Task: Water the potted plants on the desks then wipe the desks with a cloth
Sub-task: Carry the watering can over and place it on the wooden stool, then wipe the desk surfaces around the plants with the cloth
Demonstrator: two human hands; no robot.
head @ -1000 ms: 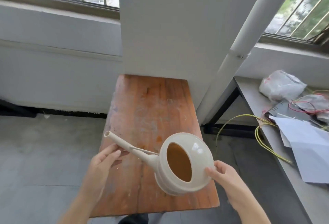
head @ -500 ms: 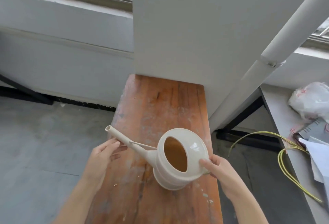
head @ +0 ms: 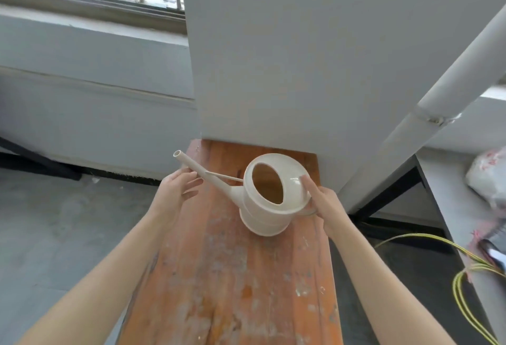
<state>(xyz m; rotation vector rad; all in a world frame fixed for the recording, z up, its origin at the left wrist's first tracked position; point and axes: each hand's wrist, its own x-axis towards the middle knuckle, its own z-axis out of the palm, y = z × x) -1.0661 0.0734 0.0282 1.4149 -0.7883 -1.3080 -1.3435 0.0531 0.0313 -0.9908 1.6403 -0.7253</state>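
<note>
The watering can is held over the far end of the wooden counter, tilted so its filling hole faces the camera and its long spout points up and to the left. The right hand is closed around the handle at the back of the can, thumb pressed on the domed top. The left hand is half open, fingers loosely cupped under the spout and touching it, steadying but not gripping.

This looks like the fetch-and-carry stage that comes before any watering: no potted plant is in view, and neither is a cloth. The next move probably calls for carrying the can level to the first plant, then tipping the spout down over the soil (the left hand could guide the tip).

Whether the can's base touches the counter or hangs just above it is hard to tell. The inside shows only a brownish tone, so a water level cannot be read. The handle is mostly hidden by the right hand. At the right edge, a second counter is cut off, with a blurred plastic bag and yellow wires.
</note>
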